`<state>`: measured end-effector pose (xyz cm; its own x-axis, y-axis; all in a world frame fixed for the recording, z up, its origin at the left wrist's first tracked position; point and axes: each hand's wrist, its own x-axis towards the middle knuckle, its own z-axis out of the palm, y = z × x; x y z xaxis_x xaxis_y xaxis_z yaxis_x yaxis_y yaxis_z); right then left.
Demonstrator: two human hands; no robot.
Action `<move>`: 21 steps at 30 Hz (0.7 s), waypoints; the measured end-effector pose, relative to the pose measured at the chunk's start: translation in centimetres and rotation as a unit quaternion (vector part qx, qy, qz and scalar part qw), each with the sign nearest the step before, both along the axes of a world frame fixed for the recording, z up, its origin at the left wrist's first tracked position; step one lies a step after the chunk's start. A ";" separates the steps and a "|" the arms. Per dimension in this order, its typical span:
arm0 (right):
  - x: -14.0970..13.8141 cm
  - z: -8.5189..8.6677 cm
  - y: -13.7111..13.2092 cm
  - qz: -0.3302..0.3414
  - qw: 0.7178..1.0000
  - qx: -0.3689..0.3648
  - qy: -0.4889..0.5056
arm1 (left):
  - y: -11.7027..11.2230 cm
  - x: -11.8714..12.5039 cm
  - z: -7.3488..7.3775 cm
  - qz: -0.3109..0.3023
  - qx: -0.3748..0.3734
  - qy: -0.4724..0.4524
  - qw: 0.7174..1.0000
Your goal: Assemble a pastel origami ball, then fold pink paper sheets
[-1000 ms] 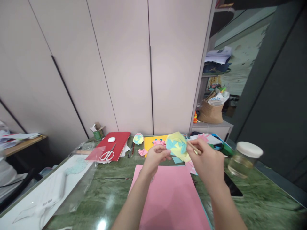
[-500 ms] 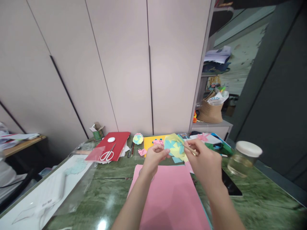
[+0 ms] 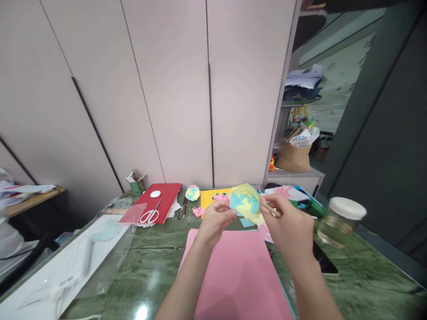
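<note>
A yellow and light-blue folded paper piece (image 3: 245, 199) is held up over the far side of the desk. My left hand (image 3: 216, 218) pinches its left edge between thumb and fingers. In my right hand (image 3: 283, 220) is a thin wooden stick (image 3: 271, 209), its far end against the right side of the paper. Whether the stick is fixed to the paper I cannot tell. Below my forearms lies a stack of pink paper (image 3: 238, 271). Behind the held piece, a yellow sheet (image 3: 206, 195) carries a small pink folded paper figure (image 3: 220, 197).
On the left, white scissors (image 3: 150, 215) and a white round item (image 3: 155, 194) rest on a red folder (image 3: 167, 195). A lidded jar of liquid (image 3: 340, 222) stands at right near a black tablet-like object (image 3: 323, 258). Tall cabinet doors (image 3: 167, 89) rise behind the desk.
The paper piece has turned slightly and shifted a little to the right. My right hand and the stick have moved slightly right; my left hand keeps its pinch.
</note>
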<state>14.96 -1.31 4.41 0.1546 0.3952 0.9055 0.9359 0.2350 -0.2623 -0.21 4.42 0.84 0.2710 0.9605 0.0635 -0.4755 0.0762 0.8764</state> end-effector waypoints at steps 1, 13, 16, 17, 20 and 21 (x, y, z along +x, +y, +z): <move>0.0 0.0 0.0 -0.003 1.000 0.003 0.001 | -0.1 0.0 0.1 -0.006 -0.003 -0.004 1.000; 0.0 0.1 0.0 -0.005 1.000 0.015 0.002 | -0.3 0.5 -0.1 -0.016 -0.020 -0.019 0.999; 0.0 0.2 -0.1 -0.002 1.000 0.016 0.000 | -0.4 0.5 -0.1 -0.018 -0.016 -0.031 0.999; 0.0 0.2 -0.1 -0.003 1.000 0.017 0.000 | -0.4 0.5 -0.1 -0.020 -0.015 -0.035 0.999; 0.0 0.2 -0.1 -0.005 1.000 0.016 0.001 | -0.5 0.6 -0.1 -0.025 -0.013 -0.046 0.999; 0.0 0.2 -0.1 -0.006 1.000 0.015 0.003 | -0.5 0.6 -0.1 -0.026 -0.013 -0.049 0.998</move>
<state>14.97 -1.40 4.58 0.1639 0.3654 0.9163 0.9375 0.2315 -0.2600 0.36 3.94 0.70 0.3142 0.9470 0.0671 -0.5534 0.1253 0.8234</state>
